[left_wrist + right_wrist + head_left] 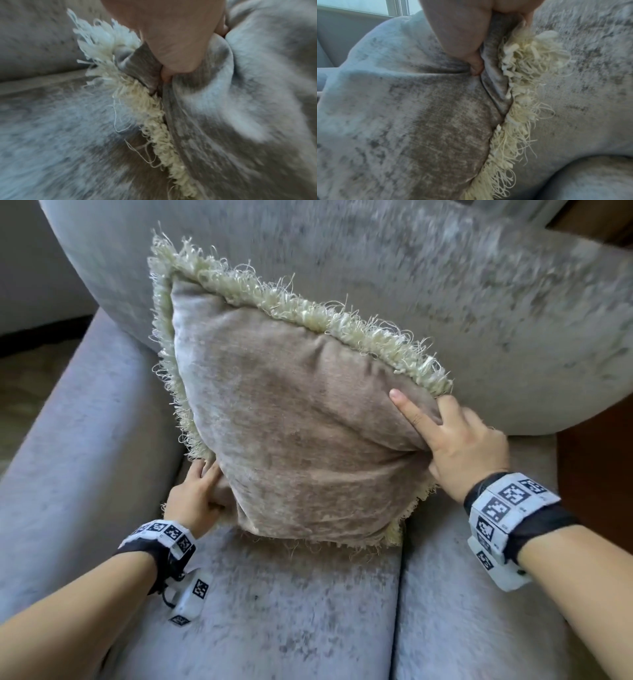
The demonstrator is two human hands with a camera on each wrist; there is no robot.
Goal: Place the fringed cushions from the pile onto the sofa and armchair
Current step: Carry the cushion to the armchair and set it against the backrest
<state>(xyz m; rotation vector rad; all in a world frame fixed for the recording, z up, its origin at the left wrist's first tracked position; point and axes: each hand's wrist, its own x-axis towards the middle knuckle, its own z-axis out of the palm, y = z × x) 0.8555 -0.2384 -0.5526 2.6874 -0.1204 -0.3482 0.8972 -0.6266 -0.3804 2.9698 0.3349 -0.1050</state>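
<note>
A taupe velvet cushion [294,419] with a cream fringe [308,309] stands tilted on the grey sofa seat [291,604], leaning against the large back cushion [445,285]. My left hand [197,494] grips its lower left corner, thumb pressed into the fabric [178,56]. My right hand [455,440] pinches its right edge by the fringe, index finger stretched flat over the cushion's face; the thumb digs into the fabric [476,67]. The cushion [240,108] fills the right of the left wrist view and its face [419,115] most of the right wrist view.
The sofa's left armrest [78,440] runs along the left. A seam [399,594] divides two seat cushions. Brown wood [596,474] shows at the right edge, floor [27,378] at the far left. A window [368,6] shows behind the sofa.
</note>
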